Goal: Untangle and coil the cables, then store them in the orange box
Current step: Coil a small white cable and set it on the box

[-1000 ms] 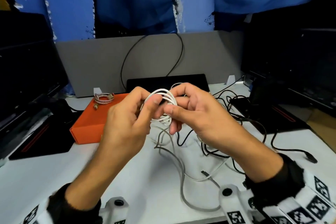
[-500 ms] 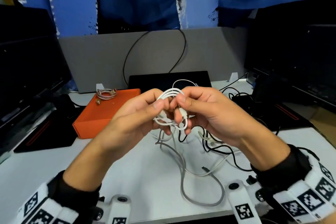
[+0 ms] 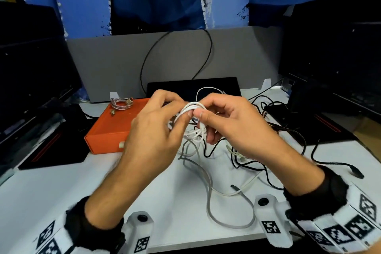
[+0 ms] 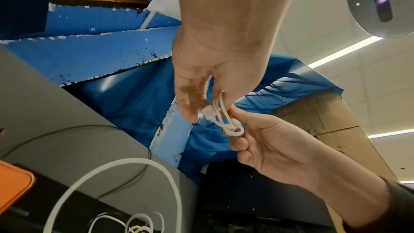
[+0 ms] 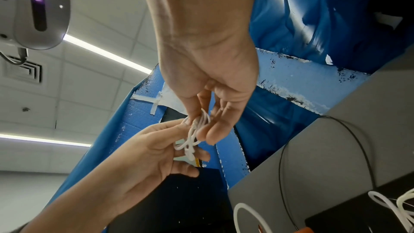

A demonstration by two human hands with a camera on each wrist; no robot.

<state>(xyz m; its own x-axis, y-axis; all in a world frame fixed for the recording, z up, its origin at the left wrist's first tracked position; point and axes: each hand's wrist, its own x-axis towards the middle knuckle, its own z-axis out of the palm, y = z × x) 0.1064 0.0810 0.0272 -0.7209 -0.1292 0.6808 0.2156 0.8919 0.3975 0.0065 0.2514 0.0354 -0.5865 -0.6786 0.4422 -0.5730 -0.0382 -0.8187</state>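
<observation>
I am holding the white cable coil (image 3: 192, 118) above the middle of the bench (image 3: 61, 181), both grips closed on it: my left hand (image 3: 153, 130) is pinching the loops at 9 o'clock, my right hand (image 3: 228, 128) pinching them at 3 o'clock. It is looking light, thin and springy, so I judge the loops are wanting to spread; gripping across all turns at once, beside the plug, seems safest. The orange box (image 3: 115, 128) is lying closed at 10 o'clock, a braided coil (image 3: 121, 103) sitting on its lid.

White cable coil (image 3: 193, 109); orange box (image 3: 115, 128); black loose cables (image 3: 268, 163); wristbands (image 3: 350, 225) black-white checkered markers.
</observation>
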